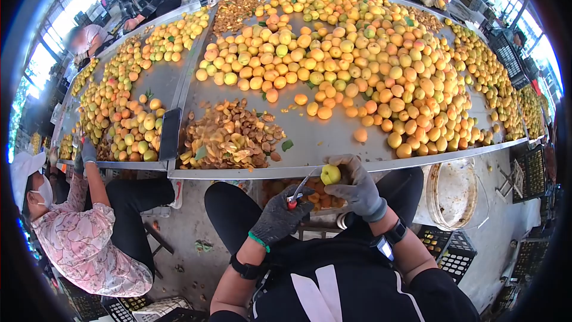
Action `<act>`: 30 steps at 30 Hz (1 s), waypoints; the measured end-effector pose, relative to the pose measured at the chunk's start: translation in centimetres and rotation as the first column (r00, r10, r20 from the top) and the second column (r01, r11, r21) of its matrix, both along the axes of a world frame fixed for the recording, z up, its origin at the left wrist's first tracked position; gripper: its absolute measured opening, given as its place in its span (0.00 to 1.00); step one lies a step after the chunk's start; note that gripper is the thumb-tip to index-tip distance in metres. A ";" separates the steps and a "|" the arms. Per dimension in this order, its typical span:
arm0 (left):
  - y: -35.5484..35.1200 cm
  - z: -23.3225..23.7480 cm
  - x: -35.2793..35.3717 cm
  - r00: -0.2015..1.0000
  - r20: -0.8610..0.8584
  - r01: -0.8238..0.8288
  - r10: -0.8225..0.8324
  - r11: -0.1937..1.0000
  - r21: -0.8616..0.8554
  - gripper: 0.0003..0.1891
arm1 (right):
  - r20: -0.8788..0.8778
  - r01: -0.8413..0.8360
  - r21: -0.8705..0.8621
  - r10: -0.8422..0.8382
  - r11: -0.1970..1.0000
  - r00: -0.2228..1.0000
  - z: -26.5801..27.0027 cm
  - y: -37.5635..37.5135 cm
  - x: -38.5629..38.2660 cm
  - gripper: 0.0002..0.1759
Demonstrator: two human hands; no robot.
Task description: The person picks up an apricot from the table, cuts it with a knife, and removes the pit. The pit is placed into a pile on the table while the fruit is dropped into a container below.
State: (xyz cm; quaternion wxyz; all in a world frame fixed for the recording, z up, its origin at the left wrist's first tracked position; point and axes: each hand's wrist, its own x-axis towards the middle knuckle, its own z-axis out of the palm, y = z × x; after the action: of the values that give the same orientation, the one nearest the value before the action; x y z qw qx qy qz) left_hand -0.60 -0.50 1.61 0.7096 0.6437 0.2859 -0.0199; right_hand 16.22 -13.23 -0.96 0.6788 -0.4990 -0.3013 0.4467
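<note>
My left hand (280, 217), in a dark grey knit glove, is closed around a small red-handled knife (293, 204). Its silver blade points up and to the right, towards the fruit. In a grey glove, my right hand (359, 189) grips a yellow-green apricot (330, 174) between thumb and fingers, just in front of the table's edge. A heap of split apricot pieces and brown pits (229, 137) lies on the metal table (310, 137), ahead and left of my hands. Farther back, whole orange-yellow apricots (357, 53) are spread in a large pile.
A person in a pink patterned shirt (89, 244) sits at my left. Other people (143, 0) work around the far side. To my right stand a white bucket (453, 197) and a black crate (450, 250). Below the table edge are more orange pieces (277, 191).
</note>
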 end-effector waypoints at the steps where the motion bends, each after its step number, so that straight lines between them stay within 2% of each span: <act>1: -0.1 -0.3 0.1 0.999 0.045 0.003 -0.006 0.998 0.063 0.14 | 0.064 0.015 0.014 -0.016 1.000 0.998 0.3 0.0 -0.1 0.27; 3: 0.0 -0.7 0.3 0.996 0.092 0.006 -0.018 0.992 0.127 0.14 | 0.129 0.033 0.030 -0.036 0.999 0.991 0.6 0.0 0.2 0.25; 4: 0.0 -0.9 0.3 0.997 0.077 0.010 -0.024 0.984 0.177 0.14 | -0.228 -0.008 0.024 0.013 1.000 0.974 0.7 0.0 0.4 0.24; 5: 0.1 -1.1 0.3 0.998 0.063 0.015 -0.030 0.974 0.228 0.14 | -0.555 -0.048 0.034 0.059 0.998 0.830 0.8 0.0 0.7 0.23; 6: 0.0 -1.4 0.3 0.997 0.063 0.018 -0.033 0.973 0.228 0.14 | -0.554 -0.045 0.035 0.057 0.998 0.830 0.9 0.1 0.7 0.23; 8: 0.0 -1.7 0.3 0.997 0.074 0.000 -0.018 0.971 0.238 0.16 | -0.651 -0.035 0.074 0.075 0.997 0.756 1.4 0.4 0.8 0.22; 9: 0.0 -1.5 0.3 0.997 0.075 0.001 -0.019 0.971 0.239 0.16 | -0.649 -0.034 0.075 0.074 0.997 0.757 1.5 0.5 1.0 0.22; 11: -0.1 -0.7 0.2 1.000 -0.025 0.013 -0.010 0.988 0.156 0.16 | -0.698 -0.032 0.130 0.114 0.991 0.707 1.6 0.8 1.3 0.21; 15: -0.3 -0.3 0.1 1.000 -0.007 -0.011 0.011 0.995 0.103 0.16 | -0.737 -0.020 0.204 0.167 0.979 0.655 1.2 2.0 2.2 0.19; 17: -0.3 -0.3 -0.1 1.000 0.019 -0.025 0.023 0.992 0.124 0.15 | -0.683 0.019 0.145 0.087 0.989 0.725 0.9 2.5 2.3 0.14; 21: -0.3 0.0 -0.1 0.999 -0.002 -0.034 0.035 0.996 0.082 0.15 | -0.683 0.110 0.065 -0.036 0.992 0.730 -1.4 3.9 3.0 0.12; 23: -0.2 -0.6 -0.4 0.999 -0.004 -0.036 0.036 0.995 0.088 0.14 | -0.504 0.227 -0.027 -0.209 0.974 0.838 -2.0 4.8 3.2 0.09; 26: -0.3 -0.9 -0.7 0.998 0.043 -0.054 0.050 0.995 0.083 0.14 | -0.581 0.245 -0.109 -0.262 0.963 0.771 -2.0 5.4 3.4 0.08; 30: -0.1 -1.0 -1.1 0.997 0.019 -0.076 0.076 0.997 -0.003 0.13 | -0.512 0.291 -0.220 -0.364 0.931 0.778 -2.3 6.3 3.7 0.08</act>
State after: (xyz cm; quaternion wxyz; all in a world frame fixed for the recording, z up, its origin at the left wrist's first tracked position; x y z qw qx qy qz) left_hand -1.69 -0.61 0.64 0.7132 0.6317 0.3034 0.0126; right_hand 19.88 -6.96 -3.23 0.7699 -0.4385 0.0250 0.4630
